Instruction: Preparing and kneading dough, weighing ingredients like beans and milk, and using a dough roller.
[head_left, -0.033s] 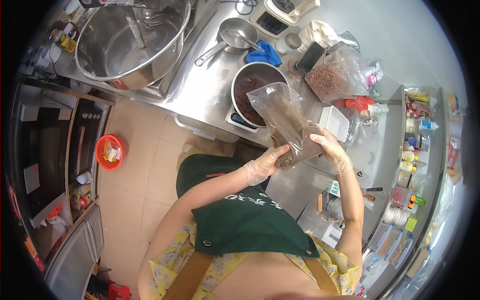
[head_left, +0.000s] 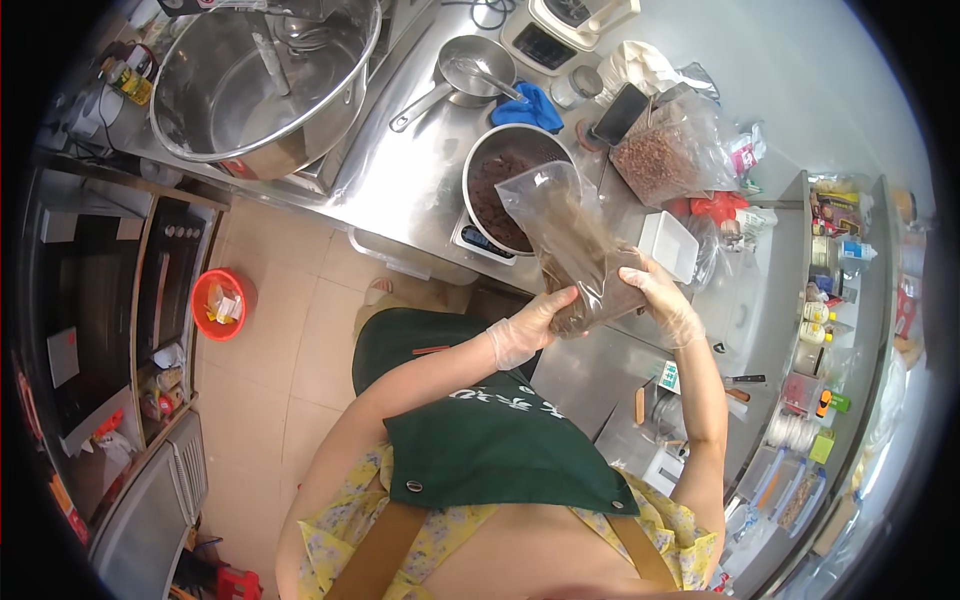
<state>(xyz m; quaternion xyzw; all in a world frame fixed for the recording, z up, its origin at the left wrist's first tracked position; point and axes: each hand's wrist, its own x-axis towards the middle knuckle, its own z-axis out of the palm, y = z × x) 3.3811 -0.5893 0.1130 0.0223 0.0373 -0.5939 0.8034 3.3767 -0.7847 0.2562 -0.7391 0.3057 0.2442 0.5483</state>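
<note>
Head view: two hands are seen, both in thin clear gloves, and they hold one plastic bag [head_left: 580,245]. The bag is transparent, with brown contents gathered mostly in its lower part. Its long axis runs aslant, from the upper left to the lower right. The loose, clear end points up and left, toward the one metal pot [head_left: 470,190]; the filled end points down, toward the person. In the picture the clear end overlaps the rim of the pot, but I cannot tell if they touch.

The bag lies between the hands, above the edge of the counter [head_left: 375,165]. The left hand [head_left: 535,318] pinches its lower left corner, with the thumb on the front. The right hand [head_left: 657,298] pinches its right side, somewhat higher, also with the thumb in front. The other fingers are partly hidden. The hands are apart from each other.

The pot contains brown lumps and stands on one scale [head_left: 476,238]. Behind it are one saucepan [head_left: 418,107], one blue cloth [head_left: 530,108] and one glass jar [head_left: 573,90]. To the right are one dark phone [head_left: 621,112], one bag of reddish-brown granules [head_left: 652,155] and one white tray [head_left: 669,245].
</note>
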